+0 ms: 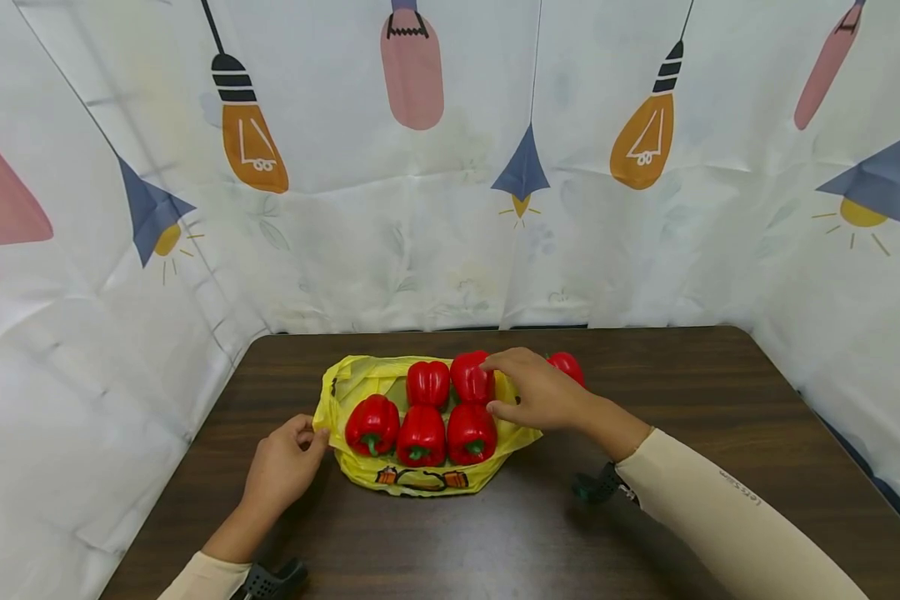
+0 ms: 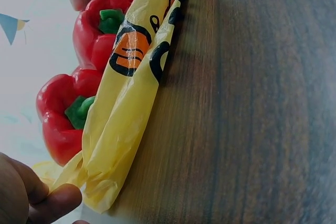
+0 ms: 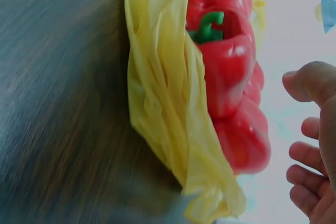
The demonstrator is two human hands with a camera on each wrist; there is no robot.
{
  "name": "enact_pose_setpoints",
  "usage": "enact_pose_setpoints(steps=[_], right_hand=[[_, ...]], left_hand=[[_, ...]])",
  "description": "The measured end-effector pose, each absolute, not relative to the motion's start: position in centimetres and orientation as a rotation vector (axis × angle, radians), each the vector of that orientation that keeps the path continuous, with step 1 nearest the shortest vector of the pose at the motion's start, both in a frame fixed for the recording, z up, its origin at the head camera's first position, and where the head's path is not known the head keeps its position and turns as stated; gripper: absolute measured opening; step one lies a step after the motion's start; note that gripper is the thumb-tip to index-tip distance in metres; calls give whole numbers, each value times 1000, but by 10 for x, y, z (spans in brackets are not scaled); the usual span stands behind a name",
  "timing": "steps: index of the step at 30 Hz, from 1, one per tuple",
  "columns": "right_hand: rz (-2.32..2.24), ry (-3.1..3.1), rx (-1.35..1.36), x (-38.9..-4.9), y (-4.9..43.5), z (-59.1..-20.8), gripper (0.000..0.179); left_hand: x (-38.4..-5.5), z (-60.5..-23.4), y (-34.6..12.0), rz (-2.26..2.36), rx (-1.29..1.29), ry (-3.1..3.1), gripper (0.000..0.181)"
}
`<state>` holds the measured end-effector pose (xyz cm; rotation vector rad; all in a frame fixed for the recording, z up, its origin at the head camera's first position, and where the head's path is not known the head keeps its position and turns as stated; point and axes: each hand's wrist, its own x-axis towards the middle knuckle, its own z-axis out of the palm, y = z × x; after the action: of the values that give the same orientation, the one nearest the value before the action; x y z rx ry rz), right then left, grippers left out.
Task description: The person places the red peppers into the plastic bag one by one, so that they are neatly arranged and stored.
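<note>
In the head view a yellow plastic bag lies on the table, its mouth spread around several red bell peppers with green stems. My left hand pinches the bag's left edge between thumb and fingers; the left wrist view shows the gathered yellow plastic at the fingertips. Over the bag's right side is my right hand, close to the back right pepper. The right wrist view shows a gap between this hand, its fingers loosely bent, and the nearest pepper.
Another red bell pepper sits on the dark wooden table outside the bag, partly hidden behind my right hand. A white curtain printed with lamps hangs behind the table and along its sides.
</note>
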<state>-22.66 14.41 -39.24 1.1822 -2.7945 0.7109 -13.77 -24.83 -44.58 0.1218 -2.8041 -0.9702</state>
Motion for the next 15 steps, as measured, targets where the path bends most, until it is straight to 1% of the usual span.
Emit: enact_pose_setpoints(steps=[15], right_hand=[[692, -2799, 1080, -227, 184, -401, 63]], left_hand=[[-137, -445, -249, -972, 141, -2810, 23]])
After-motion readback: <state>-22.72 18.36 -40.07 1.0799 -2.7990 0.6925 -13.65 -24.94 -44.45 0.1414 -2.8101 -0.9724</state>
